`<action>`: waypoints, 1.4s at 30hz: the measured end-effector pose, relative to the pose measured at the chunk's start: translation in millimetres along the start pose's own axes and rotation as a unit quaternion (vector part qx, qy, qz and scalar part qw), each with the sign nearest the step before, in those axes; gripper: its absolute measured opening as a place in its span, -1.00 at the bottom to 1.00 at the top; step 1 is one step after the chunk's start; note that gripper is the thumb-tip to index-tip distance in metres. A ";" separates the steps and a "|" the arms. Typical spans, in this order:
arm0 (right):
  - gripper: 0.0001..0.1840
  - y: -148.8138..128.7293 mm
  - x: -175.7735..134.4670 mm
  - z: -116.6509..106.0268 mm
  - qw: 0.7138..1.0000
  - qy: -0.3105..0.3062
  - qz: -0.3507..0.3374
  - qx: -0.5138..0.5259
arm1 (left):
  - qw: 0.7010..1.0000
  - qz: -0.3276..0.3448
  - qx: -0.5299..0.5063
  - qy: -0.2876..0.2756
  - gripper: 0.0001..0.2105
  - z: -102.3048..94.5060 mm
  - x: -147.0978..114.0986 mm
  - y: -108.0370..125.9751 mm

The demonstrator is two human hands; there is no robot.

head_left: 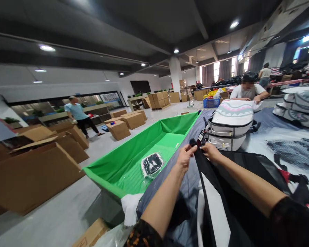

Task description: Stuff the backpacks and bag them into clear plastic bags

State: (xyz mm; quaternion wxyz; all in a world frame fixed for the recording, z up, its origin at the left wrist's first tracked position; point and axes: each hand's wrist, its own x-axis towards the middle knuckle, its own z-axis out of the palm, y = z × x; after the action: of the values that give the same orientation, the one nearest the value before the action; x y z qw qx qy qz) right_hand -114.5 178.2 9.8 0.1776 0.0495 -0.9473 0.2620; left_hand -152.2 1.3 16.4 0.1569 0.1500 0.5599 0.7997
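Note:
Both arms reach forward over a black-and-white backpack [217,209] that lies along the table's edge close to me. My left hand [186,156] is closed, pinching the dark end of the bag's black edge or strap between thumb and fingers. Just to its right, my right hand [211,151] is closed too, with its fingertips gripping the same black part. A small hang tag [201,136] shows beyond my fingers. White backpacks [231,118] with a pink and grey zigzag print are stacked right past my hands.
Left of the table stands a long green bin [128,144] with a plastic-wrapped bag [152,164] inside. More backpacks [300,106] are piled at right. Across the table a co-worker [247,91] handles something white. Cardboard boxes [38,171] and another person [79,115] are at left.

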 end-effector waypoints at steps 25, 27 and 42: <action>-0.40 103.9 -249.4 -141.9 0.835 0.282 0.467 0.074 | 0.803 0.269 0.440 -0.298 -0.78 176.6 -31.6 -85.2; -0.36 103.7 -242.1 -141.8 0.845 0.298 0.438 0.073 | 0.781 0.276 0.433 -0.355 -0.83 202.2 -36.1 -91.5; -0.74 -21.8 -260.9 -113.7 0.928 0.324 0.149 -0.109 | 0.798 0.206 0.308 -0.476 -0.80 238.7 -40.1 -139.3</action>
State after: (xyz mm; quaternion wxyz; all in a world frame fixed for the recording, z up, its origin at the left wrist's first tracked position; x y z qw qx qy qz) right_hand 168.0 218.2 16.6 0.4377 -0.1997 -0.8574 0.1825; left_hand -5.2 232.1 -39.1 0.1806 0.6637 0.5875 0.4263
